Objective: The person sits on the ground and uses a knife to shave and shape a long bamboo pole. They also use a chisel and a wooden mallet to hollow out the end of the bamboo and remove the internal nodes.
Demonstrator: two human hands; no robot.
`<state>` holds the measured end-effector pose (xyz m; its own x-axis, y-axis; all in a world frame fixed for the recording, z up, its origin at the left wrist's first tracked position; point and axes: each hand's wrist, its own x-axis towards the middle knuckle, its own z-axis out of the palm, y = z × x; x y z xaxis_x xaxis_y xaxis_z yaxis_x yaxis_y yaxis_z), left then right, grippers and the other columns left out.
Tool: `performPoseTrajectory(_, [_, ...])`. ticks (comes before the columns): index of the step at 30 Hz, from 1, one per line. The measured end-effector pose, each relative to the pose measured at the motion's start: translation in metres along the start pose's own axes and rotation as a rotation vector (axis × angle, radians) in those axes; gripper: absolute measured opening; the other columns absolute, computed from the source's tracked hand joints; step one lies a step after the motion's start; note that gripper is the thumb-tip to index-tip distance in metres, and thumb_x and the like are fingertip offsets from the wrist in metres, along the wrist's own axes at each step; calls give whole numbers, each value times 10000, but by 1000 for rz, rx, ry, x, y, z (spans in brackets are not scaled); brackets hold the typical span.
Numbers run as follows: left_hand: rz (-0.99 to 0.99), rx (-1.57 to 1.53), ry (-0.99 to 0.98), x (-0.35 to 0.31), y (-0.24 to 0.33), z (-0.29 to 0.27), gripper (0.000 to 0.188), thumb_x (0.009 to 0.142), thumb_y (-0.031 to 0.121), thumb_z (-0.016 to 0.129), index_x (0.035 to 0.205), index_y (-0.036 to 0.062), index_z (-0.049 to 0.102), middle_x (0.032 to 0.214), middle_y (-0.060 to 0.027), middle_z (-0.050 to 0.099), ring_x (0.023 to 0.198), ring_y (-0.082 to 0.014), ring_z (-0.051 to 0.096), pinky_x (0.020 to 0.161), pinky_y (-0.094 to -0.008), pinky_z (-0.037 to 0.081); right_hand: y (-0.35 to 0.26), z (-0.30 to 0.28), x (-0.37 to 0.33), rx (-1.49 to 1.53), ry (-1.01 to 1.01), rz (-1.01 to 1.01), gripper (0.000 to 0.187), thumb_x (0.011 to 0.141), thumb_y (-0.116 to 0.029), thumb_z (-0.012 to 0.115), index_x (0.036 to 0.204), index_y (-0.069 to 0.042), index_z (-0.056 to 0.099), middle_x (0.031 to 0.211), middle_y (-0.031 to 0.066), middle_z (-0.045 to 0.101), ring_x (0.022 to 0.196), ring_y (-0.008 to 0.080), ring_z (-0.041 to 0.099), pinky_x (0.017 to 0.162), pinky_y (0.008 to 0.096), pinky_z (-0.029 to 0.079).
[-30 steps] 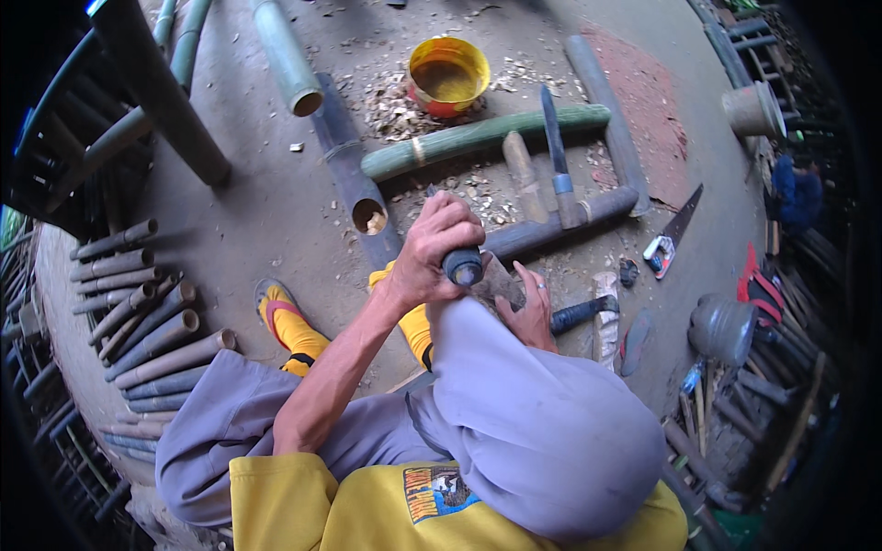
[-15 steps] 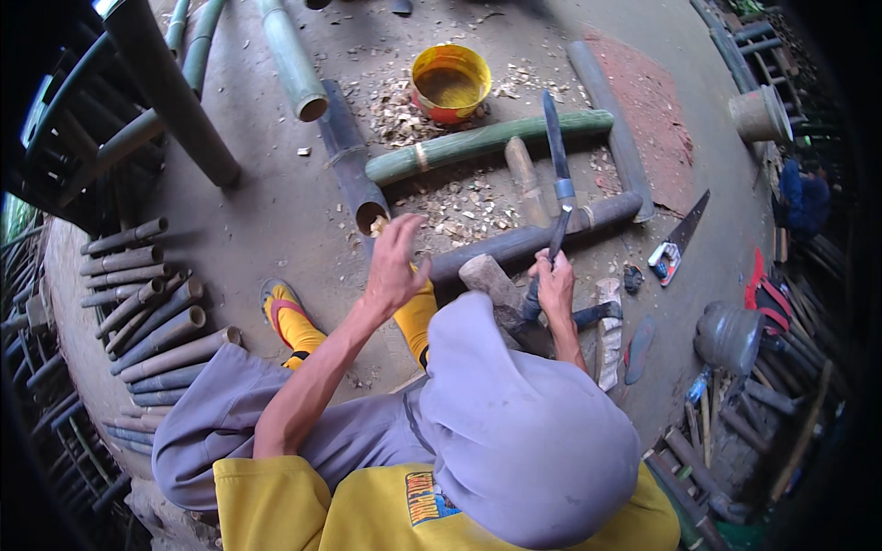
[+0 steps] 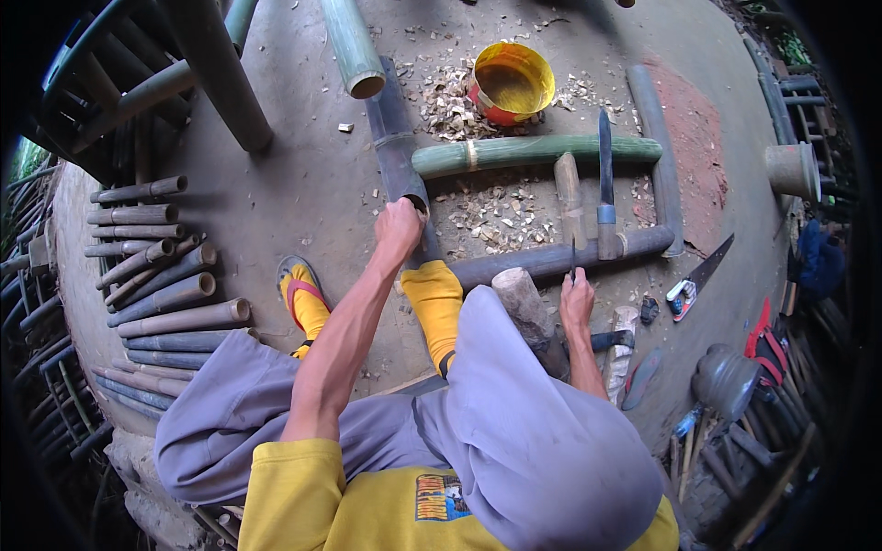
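My left hand (image 3: 401, 230) is closed at the open end of a dark bamboo pole (image 3: 397, 151); whatever its fingers hold, if anything, is hidden. My right hand (image 3: 577, 299) grips a knife (image 3: 573, 257), its narrow dark blade pointing away from me. Just beyond it a machete (image 3: 605, 165) rests with its handle across a dark crosswise bamboo pole (image 3: 528, 264), blade pointing away. A thick green bamboo pole (image 3: 542, 153) lies parallel behind, and a short bamboo piece (image 3: 570, 197) leans between the two. My yellow-socked foot (image 3: 432, 289) is beside the dark pole's end.
A yellow and red bucket (image 3: 540, 103) stands among pale chips at the back. Cut bamboo lengths (image 3: 184, 292) are stacked at left. A handsaw (image 3: 703, 275), a wooden block (image 3: 525, 303) and a large clear plastic bottle (image 3: 726, 378) lie at right. Dark upright poles (image 3: 220, 78) rise far left.
My left hand has gone from loosely spread fingers to closed at the bamboo's mouth. My right hand keeps hold of the knife. The whole view has shifted, moving things rightward.
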<state>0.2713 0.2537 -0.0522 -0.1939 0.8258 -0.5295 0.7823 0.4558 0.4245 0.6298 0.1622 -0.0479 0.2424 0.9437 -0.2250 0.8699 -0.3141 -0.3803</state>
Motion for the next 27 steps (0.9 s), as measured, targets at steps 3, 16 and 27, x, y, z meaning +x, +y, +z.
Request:
performPoseTrajectory(3, [1,-1,102,-1,-2,2,231,825,247,658,904,39,720,865,-246,686,828,-401,681,744,-463,549,3,9,-1,22,6,25,137,918,-99,548,979,22,525,839,294,618,825,486,595,710,541,446])
performPoseTrajectory(16, [181,-320,931,-21,-24,-96,476,774,81,698,1228,61,559,1115,-146,596,810,-243,622,705,-359,517,13,24,-5,91,35,63,212,849,-100,576,1009,34,541,784,272,615,782,465,601,717,527,440])
performPoseTrajectory(27, [285,182,-86,-31,-13,3,577,793,460,701,1036,-61,652,1452,-178,387,1365,-336,349,1026,-747,243,-8,17,-10,43,-69,176,328,736,-119,663,1013,10,544,779,227,623,805,419,619,760,501,461])
